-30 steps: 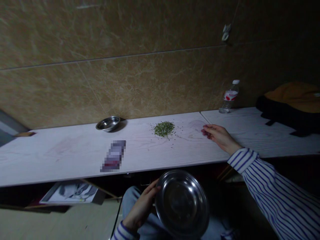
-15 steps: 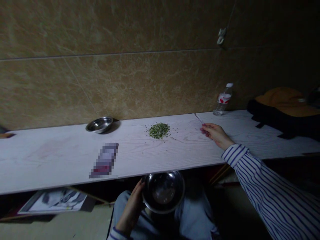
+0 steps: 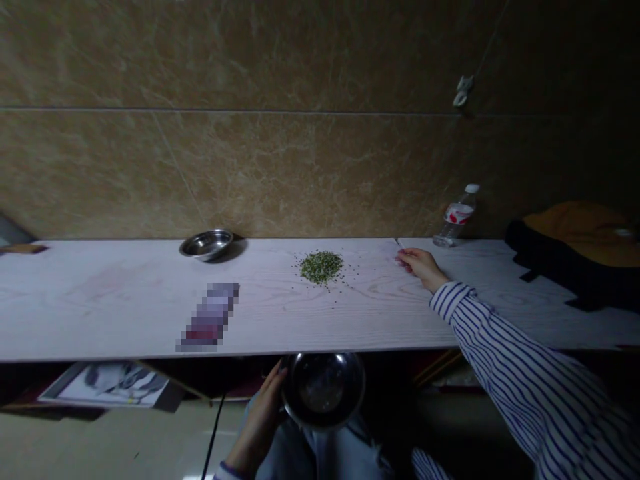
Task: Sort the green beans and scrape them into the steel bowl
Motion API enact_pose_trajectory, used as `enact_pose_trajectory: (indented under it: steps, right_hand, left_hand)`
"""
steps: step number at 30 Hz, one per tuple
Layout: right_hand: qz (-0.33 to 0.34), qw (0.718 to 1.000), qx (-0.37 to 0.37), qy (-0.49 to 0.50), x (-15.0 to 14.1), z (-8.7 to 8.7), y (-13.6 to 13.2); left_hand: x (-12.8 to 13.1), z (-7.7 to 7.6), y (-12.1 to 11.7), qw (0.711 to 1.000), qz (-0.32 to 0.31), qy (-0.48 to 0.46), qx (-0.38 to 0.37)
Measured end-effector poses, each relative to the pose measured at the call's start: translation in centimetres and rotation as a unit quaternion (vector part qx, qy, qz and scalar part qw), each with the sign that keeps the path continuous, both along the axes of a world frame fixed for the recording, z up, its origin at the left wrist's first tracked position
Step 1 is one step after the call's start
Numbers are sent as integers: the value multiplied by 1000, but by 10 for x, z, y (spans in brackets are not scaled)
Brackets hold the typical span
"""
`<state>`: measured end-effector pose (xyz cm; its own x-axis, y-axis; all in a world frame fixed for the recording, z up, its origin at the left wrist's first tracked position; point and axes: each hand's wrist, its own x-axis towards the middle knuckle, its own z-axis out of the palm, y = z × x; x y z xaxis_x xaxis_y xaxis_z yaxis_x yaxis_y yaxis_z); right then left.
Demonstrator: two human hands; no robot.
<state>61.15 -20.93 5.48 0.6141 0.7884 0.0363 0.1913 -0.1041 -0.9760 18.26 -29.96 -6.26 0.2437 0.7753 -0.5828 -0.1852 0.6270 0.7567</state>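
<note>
Below the table's front edge, my left hand [image 3: 265, 413] grips the left rim of a shiny metal bowl [image 3: 324, 421], which is over my lap with its opening facing up toward me. My right hand [image 3: 420, 267] is over the right part of the white table, its thumb and fingers pinched together. Whatever lies between those fingertips is too small to make out. To the left of that hand, a loose pile of small green beans [image 3: 321, 267] is spread on the tabletop, with single ones scattered around it.
A second metal bowl [image 3: 207, 245] sits by the wall on the white table [image 3: 125, 307]. Nearer me lies a blurred-out flat item [image 3: 210, 317]. A plastic bottle [image 3: 454, 219] and a dark bag with an orange-brown cap-like item [image 3: 580, 230] are at right. Below left is an open drawer-like box [image 3: 107, 385].
The camera view has tilted and shifted slightly. My right hand has moved slightly left, still pinched. My left hand keeps hold of the metal bowl, and the green beans look unchanged.
</note>
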Motion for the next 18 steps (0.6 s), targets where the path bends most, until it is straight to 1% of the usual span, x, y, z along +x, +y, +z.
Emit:
enact_pose_trajectory:
  steps: [4, 8, 11, 13, 16, 18]
  right_hand:
    - [16, 1000, -8, -23, 10, -16, 11]
    - [36, 998, -27, -37, 17, -32, 28]
    - [50, 996, -50, -45, 23, -38, 49]
    - [58, 995, -65, -49, 26, -40, 63]
    - [72, 993, -79, -55, 28, -44, 80]
    - [82, 991, -85, -60, 28, -48, 87]
  left_hand:
    - [1, 2, -1, 1000, 15, 3, 7]
    - [2, 4, 3, 999, 42, 24, -21]
    - [5, 1, 8, 996, 73, 35, -45]
    - [6, -2, 11, 994, 82, 33, -59]
    - [7, -6, 13, 993, 86, 37, -72]
    - [8, -9, 13, 994, 84, 36, -62]
